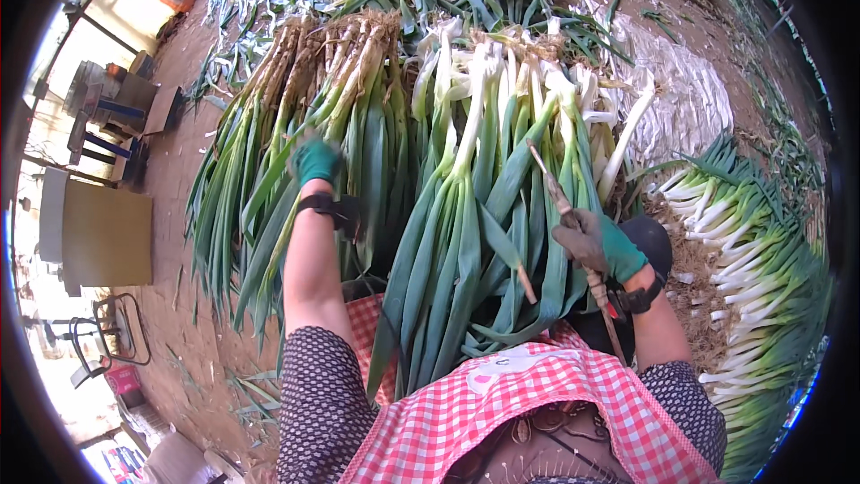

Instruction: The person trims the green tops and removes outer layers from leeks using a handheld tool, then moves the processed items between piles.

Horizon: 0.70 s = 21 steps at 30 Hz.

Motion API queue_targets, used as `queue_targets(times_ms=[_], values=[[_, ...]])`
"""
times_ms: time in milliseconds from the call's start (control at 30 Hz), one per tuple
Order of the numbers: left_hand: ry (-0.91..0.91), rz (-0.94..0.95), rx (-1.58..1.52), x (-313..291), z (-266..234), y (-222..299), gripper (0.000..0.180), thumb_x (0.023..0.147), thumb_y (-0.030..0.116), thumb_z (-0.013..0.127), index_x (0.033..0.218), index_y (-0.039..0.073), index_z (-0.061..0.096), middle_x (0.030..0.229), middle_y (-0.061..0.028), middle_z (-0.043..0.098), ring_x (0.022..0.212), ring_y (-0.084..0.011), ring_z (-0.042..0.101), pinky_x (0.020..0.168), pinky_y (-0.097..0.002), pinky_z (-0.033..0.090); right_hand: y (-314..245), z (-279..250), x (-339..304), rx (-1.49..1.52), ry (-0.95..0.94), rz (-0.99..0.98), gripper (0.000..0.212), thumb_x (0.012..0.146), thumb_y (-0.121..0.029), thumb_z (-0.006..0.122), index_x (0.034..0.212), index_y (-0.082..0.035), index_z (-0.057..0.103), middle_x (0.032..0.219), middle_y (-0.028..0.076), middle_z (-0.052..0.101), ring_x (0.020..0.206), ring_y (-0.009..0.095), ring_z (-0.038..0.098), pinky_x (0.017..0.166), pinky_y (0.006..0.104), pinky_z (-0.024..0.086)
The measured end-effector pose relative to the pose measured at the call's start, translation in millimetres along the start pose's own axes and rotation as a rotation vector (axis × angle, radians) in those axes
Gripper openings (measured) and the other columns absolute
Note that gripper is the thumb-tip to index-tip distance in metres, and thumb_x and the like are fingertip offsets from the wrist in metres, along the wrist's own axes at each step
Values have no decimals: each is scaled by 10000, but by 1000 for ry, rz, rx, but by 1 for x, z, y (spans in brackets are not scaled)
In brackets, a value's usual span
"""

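Checked apron (502, 403) nearest; right hand (598, 245) grips knife (573, 220) over leeks (448, 215).

place: open-air farm yard for sorting vegetables | ground: bare packed earth (193, 72) strewn with leaf scraps | produce: heaps of leeks (430, 125) across the centre, trimmed leeks (743, 242) stacked at right | upper left: stools (103, 130) in sunlight

Left hand (315, 161) fingertips buried in the leek leaves (296, 197), grip not readable. Knife (573, 233) handle hidden inside the right hand (598, 246). Trimmed leek pile (752, 269) right of the knife cut off by the picture's rim. Furniture far left of the leaves overexposed, unreadable.
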<state>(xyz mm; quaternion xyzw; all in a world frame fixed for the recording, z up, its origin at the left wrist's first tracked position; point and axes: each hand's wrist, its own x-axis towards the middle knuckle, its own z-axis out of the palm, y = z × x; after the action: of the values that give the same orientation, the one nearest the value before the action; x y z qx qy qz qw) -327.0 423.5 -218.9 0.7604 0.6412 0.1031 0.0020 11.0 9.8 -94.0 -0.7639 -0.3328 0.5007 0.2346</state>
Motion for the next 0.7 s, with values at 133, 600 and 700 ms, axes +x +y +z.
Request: queue_targets(times_ms=[133, 600, 700], values=[[-311, 1, -31, 6, -9, -7, 695, 831, 539, 733, 1277, 17, 627, 1251, -281, 683, 1179, -446, 654, 1011, -506, 514, 5, 7, -10, 88, -5, 36, 336, 938, -319, 685, 1009, 5, 631, 766, 38, 620, 659, 132, 605, 595, 325, 502], [-524, 105, -328, -45, -111, 25, 453, 783, 443, 814, 919, 13, 773, 837, -181, 760, 788, -329, 740, 769, -434, 566, 3, 20, 7, 160, -82, -49, 339, 944, -345, 691, 1009, -22, 610, 782, 19, 586, 656, 116, 571, 589, 297, 483], [-487, 176, -137, -62, -60, -13, 506, 774, 428, 819, 1029, -6, 760, 928, -231, 761, 871, -386, 738, 818, -448, 571, 3, 35, 15, 188, -104, -81, 346, 941, -351, 695, 1026, -26, 615, 784, 19, 590, 651, 113, 572, 588, 290, 480]])
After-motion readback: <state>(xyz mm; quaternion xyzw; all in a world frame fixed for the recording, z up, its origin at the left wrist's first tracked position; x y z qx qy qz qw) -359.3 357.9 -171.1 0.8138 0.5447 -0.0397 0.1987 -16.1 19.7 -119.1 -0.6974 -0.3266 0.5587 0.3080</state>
